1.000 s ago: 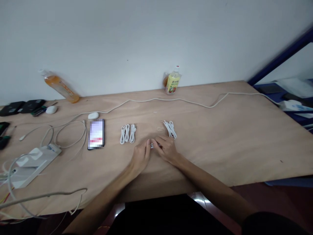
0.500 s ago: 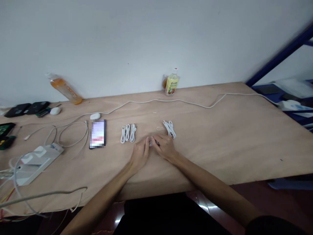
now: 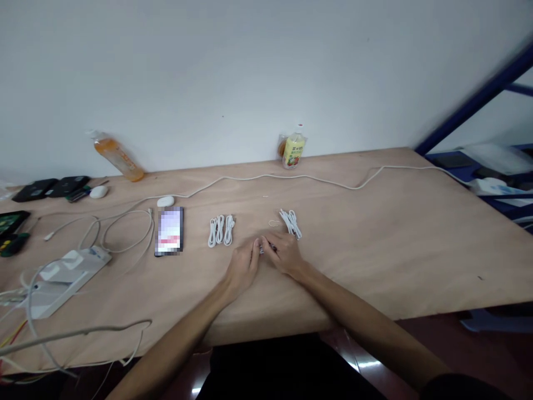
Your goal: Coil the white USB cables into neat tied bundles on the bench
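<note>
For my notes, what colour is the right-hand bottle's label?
The label is mostly yellow; best in head view.

Open stretch of brown paper-covered bench (image 3: 387,239) at right, passable from front edge to long white cable (image 3: 320,178) crossing behind. Coiled white cable bundles (image 3: 220,230) obstruct left-centre; black-framed phone (image 3: 170,231) beyond them, farther left.

Three coiled white cables (image 3: 220,230) lie side by side. A slanted white cable bundle (image 3: 290,224) rests apart; the held bundle (image 3: 262,250) is mostly hidden.
</note>
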Demonstrator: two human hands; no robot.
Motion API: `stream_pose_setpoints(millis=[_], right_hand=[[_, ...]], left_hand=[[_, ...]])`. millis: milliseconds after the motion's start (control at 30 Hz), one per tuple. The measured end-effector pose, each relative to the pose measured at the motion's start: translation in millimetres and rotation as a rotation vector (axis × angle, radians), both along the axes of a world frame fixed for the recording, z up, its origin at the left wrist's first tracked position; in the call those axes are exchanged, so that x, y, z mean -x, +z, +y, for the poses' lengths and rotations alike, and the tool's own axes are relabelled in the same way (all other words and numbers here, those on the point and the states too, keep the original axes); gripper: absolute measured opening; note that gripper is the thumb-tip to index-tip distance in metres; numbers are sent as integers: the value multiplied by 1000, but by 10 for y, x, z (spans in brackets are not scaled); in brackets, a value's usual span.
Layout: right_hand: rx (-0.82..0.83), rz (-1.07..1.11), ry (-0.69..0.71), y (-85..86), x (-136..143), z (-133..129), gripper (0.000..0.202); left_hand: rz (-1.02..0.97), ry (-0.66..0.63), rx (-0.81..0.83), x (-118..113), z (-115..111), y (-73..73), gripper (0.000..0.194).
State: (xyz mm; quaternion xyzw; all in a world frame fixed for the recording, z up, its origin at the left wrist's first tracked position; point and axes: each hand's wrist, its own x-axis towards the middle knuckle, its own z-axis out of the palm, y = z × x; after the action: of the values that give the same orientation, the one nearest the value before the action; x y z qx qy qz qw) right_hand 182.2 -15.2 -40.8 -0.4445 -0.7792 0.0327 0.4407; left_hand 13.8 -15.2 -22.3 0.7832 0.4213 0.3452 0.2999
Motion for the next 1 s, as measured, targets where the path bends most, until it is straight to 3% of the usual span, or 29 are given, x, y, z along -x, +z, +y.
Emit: stream_pose_setpoints(millis=[600, 1000], right_hand=[[-2, 36, 17, 50, -14, 3, 48], [24, 77, -25, 51, 32, -36, 38]], left_hand=[[33, -43, -14, 21, -3, -25, 53], [54, -13, -3, 30, 8, -40, 56]])
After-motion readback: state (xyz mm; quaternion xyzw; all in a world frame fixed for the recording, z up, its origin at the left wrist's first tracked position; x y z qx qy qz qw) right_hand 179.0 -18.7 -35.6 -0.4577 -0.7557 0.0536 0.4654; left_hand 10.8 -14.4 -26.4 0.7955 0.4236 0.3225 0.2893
